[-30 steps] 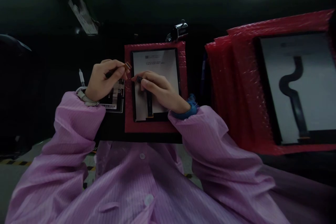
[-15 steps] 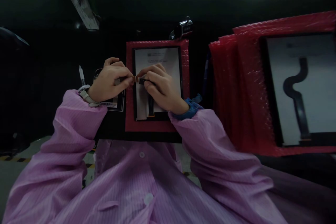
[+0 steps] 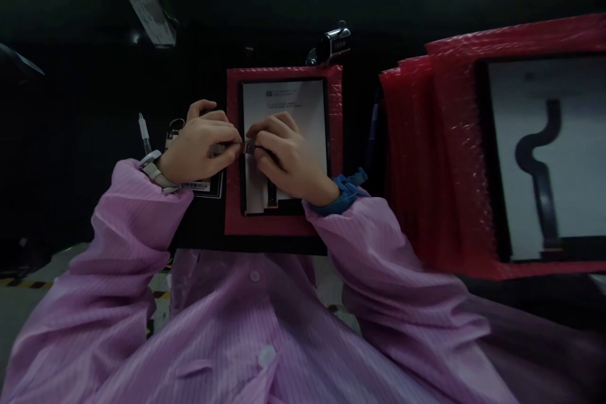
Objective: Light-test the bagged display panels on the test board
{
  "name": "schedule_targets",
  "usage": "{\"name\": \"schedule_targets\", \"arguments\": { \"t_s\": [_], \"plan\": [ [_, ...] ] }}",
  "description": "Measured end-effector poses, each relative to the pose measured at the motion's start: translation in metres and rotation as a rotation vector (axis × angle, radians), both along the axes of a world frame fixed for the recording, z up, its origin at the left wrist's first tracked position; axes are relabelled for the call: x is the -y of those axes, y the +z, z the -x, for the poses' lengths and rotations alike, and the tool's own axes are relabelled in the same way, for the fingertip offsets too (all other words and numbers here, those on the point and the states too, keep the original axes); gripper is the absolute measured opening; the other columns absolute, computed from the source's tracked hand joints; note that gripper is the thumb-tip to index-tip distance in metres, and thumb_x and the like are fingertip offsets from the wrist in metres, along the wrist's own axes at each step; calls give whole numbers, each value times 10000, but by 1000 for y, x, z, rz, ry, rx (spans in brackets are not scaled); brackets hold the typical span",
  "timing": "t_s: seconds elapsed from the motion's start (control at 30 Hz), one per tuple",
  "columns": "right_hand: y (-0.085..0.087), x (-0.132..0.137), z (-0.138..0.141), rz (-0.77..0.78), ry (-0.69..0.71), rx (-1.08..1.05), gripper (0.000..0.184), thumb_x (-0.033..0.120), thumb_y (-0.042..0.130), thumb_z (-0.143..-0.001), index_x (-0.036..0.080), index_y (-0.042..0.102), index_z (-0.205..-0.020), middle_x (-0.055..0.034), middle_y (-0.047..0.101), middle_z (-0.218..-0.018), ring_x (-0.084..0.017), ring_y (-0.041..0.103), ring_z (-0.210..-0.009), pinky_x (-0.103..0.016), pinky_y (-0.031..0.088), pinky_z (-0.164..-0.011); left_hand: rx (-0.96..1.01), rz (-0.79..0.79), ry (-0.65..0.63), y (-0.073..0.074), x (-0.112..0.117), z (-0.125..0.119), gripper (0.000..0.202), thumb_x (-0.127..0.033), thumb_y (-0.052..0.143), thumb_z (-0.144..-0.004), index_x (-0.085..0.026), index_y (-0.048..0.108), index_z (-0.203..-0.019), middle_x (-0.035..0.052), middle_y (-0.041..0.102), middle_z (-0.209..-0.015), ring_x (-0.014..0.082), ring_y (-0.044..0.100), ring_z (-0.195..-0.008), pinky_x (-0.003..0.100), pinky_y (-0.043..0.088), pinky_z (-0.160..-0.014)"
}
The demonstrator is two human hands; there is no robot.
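A white display panel [image 3: 305,110] with a black flex cable [image 3: 271,190] lies face down on a red bubble-wrap sheet [image 3: 280,225] in front of me. My left hand [image 3: 199,148] pinches a small connector piece at the panel's left edge. My right hand [image 3: 284,158] is closed on the free end of the black flex cable. The fingertips of both hands meet over the panel, and the two parts touch there. A small board with a label [image 3: 206,186] lies under my left hand.
A stack of red bubble-wrap sheets [image 3: 426,158] stands at the right, with another white panel and its curved black cable [image 3: 540,164] on top. A metal clip-like device [image 3: 334,43] sits behind the near panel. A white pen-like tool [image 3: 142,129] is left of my wrist.
My left hand has come right and down with its connector piece until it meets my right hand's cable end. The hands now press together over the panel.
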State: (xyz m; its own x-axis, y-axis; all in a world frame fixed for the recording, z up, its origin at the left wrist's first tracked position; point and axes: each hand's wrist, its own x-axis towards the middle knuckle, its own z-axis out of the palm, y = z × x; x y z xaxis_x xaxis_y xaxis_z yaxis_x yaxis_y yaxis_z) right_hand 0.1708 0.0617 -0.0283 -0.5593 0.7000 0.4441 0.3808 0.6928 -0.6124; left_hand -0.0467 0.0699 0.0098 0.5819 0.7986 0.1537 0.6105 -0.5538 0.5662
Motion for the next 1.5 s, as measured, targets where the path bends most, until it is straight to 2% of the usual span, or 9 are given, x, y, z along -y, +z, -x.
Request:
{"name": "schedule_targets", "arguments": {
  "t_s": [0.17, 0.37, 0.6, 0.77, 1.13, 1.33, 1.5],
  "plan": [
    [1, 1, 0, 0, 11, 44, 159, 200, 420, -996, 197, 483, -850, -84, 635, -1086, -259, 516, -1053, -478, 454, -945, -3, -12, -17, -1, 0, -1, 245, -331, 496, -891, -213, 668, -763, -1, 684, -763, 207, 651, -873, 575, 317, -1159],
    [4, 3, 0, -35, 69, -15, 165, 203, 419, -1014, 196, 512, -879, -85, 639, -1123, -248, 520, -1064, -471, 455, -950, -17, -23, 3, -3, -1, -1, 228, -324, 502, -877, -215, 662, -756, -8, 683, -745, 211, 665, -874, 562, 323, -1151],
    [4, 0, -2, -15, 13, -123, 161, 169, 447, -982, 195, 500, -833, -60, 655, -1038, -212, 539, -980, -431, 472, -908, 17, -18, 6, -4, -1, 1, 239, -337, 501, -898, -213, 677, -794, -2, 693, -784, 216, 668, -895, 575, 323, -1151],
    [1, -1, -1, -22, 30, -99, 170, 187, 442, -1002, 196, 511, -846, -67, 654, -1058, -218, 530, -1006, -435, 470, -930, 17, 18, -27, -2, -2, 1, 255, -359, 487, -920, -228, 670, -800, -2, 702, -797, 212, 664, -891, 602, 290, -1180],
    [0, -2, -3, 35, 64, -27, 187, 206, 431, -1014, 198, 519, -849, -72, 636, -1110, -232, 518, -1071, -458, 450, -984, 29, 30, -64, -2, -2, 2, 222, -316, 506, -899, -227, 679, -793, -12, 697, -792, 205, 679, -913, 554, 293, -1195],
    [4, -4, -7, 124, 172, -36, 216, 275, 406, -1057, 208, 524, -889, -69, 632, -1182, -232, 525, -1110, -471, 447, -1023, 45, 32, -78, 0, -2, 3, 236, -331, 496, -900, -232, 665, -770, -7, 719, -795, 210, 677, -916, 571, 284, -1193],
    [6, -5, -8, 172, 175, -17, 213, 290, 413, -1053, 222, 517, -880, -68, 640, -1183, -243, 536, -1115, -495, 443, -1033, 35, 40, -78, 1, -2, 3, 231, -345, 495, -896, -253, 661, -765, -12, 713, -784, 217, 667, -904, 567, 296, -1190]
  ]
}}
